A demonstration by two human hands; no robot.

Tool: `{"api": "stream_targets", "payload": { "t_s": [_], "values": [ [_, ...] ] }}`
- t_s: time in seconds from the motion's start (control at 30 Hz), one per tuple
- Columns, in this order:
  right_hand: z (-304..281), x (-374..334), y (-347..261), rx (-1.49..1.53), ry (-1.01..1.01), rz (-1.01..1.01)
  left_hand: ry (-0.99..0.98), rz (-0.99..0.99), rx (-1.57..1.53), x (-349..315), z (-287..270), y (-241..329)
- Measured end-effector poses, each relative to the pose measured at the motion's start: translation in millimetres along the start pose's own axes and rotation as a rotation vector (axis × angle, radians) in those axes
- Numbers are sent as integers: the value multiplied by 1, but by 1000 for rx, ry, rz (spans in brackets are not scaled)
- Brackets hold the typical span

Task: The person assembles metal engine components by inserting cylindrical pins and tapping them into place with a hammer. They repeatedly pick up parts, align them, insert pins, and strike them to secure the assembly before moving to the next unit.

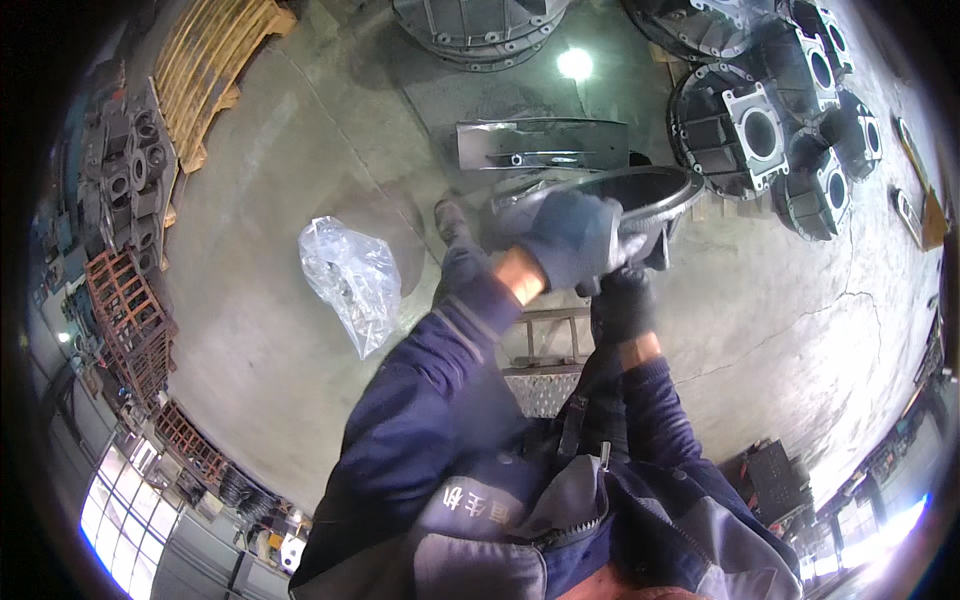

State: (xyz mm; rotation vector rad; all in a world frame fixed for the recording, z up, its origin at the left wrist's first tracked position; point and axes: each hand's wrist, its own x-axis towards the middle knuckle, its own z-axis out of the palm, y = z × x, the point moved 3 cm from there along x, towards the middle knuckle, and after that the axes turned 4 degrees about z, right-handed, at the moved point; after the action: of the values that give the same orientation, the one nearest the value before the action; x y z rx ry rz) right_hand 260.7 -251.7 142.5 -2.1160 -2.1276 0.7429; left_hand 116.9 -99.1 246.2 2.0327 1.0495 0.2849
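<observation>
A round, dark metal housing (655,205) with an open rim and ribbed side stands tilted in front of me. My left hand (578,240), in a dark grey glove, lies across its near side with fingers curled. What sits inside those fingers is hidden. Just below and to the right, my right hand (624,303), also gloved, is closed close under the left one near the housing's lower edge. Its grip is hidden too. Behind the housing is a long, shiny metal trough (560,143).
A clear plastic bag (350,280) with small parts lies on the floor at left. Several flanged castings (735,130) crowd the far right. Another round housing (480,30) stands at the back, a wooden pallet (215,65) at far left. A metal frame (550,340) is near my legs.
</observation>
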Motion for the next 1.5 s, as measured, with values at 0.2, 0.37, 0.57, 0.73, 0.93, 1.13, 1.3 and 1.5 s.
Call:
{"api": "stream_targets", "payload": {
  "t_s": [0.2,0.37,0.57,0.73,0.93,1.13,1.3,1.5],
  "values": [
    [58,69,-14,36,246,-156,-227,98,249,61,7,-70],
    [115,136,-5,-124,197,-226,-253,69,349,103,17,-137],
    [180,188,11,653,79,10,-2,36,349,107,17,-205],
    [187,187,14,449,83,-156,170,17,446,84,29,-216],
    [215,207,16,2364,-363,519,211,-62,638,73,35,-225],
    [199,230,8,2021,-299,346,447,-120,664,68,24,-259],
    [193,226,-13,2285,-456,541,443,67,714,68,28,-266],
    [204,225,-13,2407,-426,412,312,61,686,73,20,-265]
  ]
}}
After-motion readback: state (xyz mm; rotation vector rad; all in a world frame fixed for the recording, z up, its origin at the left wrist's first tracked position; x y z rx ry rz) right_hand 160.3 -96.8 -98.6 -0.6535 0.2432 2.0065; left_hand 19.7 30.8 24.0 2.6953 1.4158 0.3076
